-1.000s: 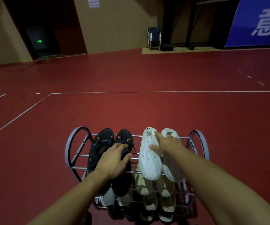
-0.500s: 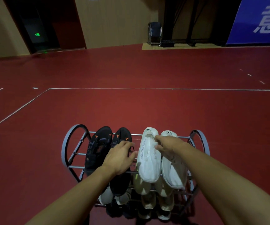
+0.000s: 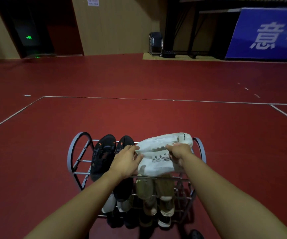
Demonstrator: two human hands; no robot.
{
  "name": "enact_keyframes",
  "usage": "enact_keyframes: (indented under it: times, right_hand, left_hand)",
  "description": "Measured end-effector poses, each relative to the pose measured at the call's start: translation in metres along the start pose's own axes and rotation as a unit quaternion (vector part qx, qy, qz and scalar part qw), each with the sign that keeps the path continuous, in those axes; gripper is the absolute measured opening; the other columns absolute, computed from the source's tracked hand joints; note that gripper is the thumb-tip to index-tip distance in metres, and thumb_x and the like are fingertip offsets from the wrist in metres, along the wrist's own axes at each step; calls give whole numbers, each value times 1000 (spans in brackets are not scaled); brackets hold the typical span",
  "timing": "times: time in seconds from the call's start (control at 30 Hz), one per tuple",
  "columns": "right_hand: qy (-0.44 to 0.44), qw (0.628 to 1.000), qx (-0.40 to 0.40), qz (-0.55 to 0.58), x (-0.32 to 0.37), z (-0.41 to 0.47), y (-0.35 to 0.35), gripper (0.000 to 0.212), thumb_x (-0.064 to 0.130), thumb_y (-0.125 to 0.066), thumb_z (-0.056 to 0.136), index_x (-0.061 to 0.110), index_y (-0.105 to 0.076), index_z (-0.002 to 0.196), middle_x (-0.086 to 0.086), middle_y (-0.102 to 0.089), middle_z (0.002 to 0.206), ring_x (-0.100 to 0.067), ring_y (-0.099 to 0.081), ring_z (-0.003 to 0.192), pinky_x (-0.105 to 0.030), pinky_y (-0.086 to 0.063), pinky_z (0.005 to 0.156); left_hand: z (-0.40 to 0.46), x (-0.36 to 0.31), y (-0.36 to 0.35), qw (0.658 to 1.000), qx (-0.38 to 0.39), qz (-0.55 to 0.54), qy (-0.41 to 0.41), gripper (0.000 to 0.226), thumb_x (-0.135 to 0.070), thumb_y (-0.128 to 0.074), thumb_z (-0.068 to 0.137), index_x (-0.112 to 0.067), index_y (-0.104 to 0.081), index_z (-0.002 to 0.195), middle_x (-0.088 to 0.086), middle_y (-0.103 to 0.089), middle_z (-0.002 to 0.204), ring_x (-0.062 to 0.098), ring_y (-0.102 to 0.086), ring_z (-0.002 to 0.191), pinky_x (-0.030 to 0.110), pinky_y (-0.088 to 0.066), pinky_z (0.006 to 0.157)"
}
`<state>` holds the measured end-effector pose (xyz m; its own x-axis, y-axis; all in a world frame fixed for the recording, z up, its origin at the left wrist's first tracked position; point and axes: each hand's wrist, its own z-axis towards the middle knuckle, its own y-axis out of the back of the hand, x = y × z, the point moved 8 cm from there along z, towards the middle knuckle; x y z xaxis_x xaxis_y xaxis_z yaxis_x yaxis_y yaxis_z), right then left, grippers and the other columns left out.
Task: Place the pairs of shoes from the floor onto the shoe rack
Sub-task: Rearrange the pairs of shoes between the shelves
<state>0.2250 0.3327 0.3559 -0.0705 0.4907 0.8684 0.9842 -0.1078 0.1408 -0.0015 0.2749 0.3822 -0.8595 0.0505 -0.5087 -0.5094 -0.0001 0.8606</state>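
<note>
A: What is on the top tier of the grey metal wire shoe rack with round end hoops [image 3: 75,152]?

B: Two pairs. The black sneakers with orange marks [image 3: 103,156] lie side by side on the left half, soles up, toes pointing far. The white fabric sneakers [image 3: 158,157] sit on the right half, turned crosswise so they run left to right across the bars; they look blurred.

A: And the hands?

B: Both are on the white pair. The left hand [image 3: 127,161] is at its left end, fingers curled over the near edge of the shoe, thumb side against the fabric. It lies over the inner black sneaker. The right hand [image 3: 179,152] grips the pair near its right end, fingers clenched round the upper edge.

A: Are the white shoes resting on the bars or lifted?

B: I cannot tell; their underside is hidden by the hands and the blur.

A: What is lower down?

B: Beige and olive shoes [image 3: 154,188] on the middle tier under the white pair, pale shoes [image 3: 110,204] under the black ones, and darker footwear on the bottom tier, too dim to make out. The rack stands on a red sports floor with white lines [image 3: 139,114]. A dark shoe [image 3: 196,234] lies on the floor near the right forearm.
</note>
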Motion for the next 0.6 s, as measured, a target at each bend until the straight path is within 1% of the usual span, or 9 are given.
enact_keyframes:
  times: [0.07, 0.17, 0.2, 0.27, 0.37, 0.4, 0.5, 0.57, 0.6]
  right_hand:
    - [-62, 982, 0, 179, -8, -8, -10, 34, 3, -60, 95, -1, -53, 128, -15, -62, 101, -22, -60, 76, -26, -58, 53]
    - [-94, 940, 17, 329, -13, -16, -29, 22, 9, -49, 98, 5, -52, 119, -15, -57, 105, -25, -60, 83, -33, -56, 92]
    - [-107, 923, 26, 369, -16, -17, -37, 20, 11, -46, 97, 6, -52, 116, -15, -57, 112, -26, -62, 93, -35, -52, 98]
    - [-119, 896, 33, 426, -23, -21, -52, 25, 11, -43, 96, 7, -53, 118, -13, -55, 126, -28, -60, 116, -34, -51, 96]
    - [-122, 892, 74, 429, -34, -36, -67, 22, 11, -42, 100, 4, -48, 119, -18, -56, 113, -28, -61, 105, -35, -51, 91]
    - [-132, 889, 94, 427, -40, -41, -70, 18, 12, -42, 101, 2, -47, 115, -21, -56, 113, -31, -60, 107, -38, -50, 95]
    - [-150, 908, 139, 366, -53, -44, -66, 13, 15, -42, 103, 4, -49, 101, -29, -54, 134, -37, -55, 127, -41, -44, 109]
    - [-136, 940, 164, 267, -55, -39, -54, 19, 18, -41, 105, 3, -49, 113, -26, -65, 122, -36, -64, 116, -39, -54, 98]
    - [-124, 956, 173, 201, -54, -39, -45, 21, 20, -42, 105, 4, -48, 118, -24, -71, 112, -34, -69, 106, -36, -60, 86]
  left_hand:
    - [-3, 1, 1, 999, -5, -38, 12, 51, -48, -47, 99, -24, -47, 144, 0, -47, 146, 20, -55, 124, 41, -43, 105]
    - [-5, 3, -1, 993, -10, -106, 42, 51, -44, -52, 98, -21, -48, 144, 2, -49, 143, 20, -56, 123, 36, -43, 104]
    - [-5, 4, -4, 991, -8, -122, 51, 51, -44, -53, 98, -21, -48, 143, 2, -50, 143, 21, -55, 125, 36, -42, 106]
    - [-5, 6, -9, 988, -4, -145, 58, 51, -45, -54, 97, -21, -50, 142, 2, -54, 141, 20, -55, 126, 35, -43, 106]
    - [-8, 3, -21, 985, 17, -164, 58, 50, -39, -55, 98, -18, -49, 143, 2, -57, 137, 19, -58, 121, 32, -45, 103]
    - [-10, 2, -27, 984, 26, -168, 59, 51, -37, -55, 98, -16, -48, 144, 4, -56, 138, 19, -58, 121, 33, -46, 103]
    - [-15, 3, -44, 982, 60, -169, 50, 52, -35, -56, 99, -15, -46, 146, 8, -51, 143, 20, -56, 125, 35, -47, 104]
    - [-17, 2, -53, 982, 76, -167, 42, 53, -35, -59, 98, -14, -47, 146, 9, -48, 144, 19, -56, 125, 35, -48, 104]
    - [-17, 2, -56, 982, 81, -166, 38, 54, -35, -60, 97, -14, -47, 145, 8, -48, 143, 19, -56, 124, 34, -48, 104]
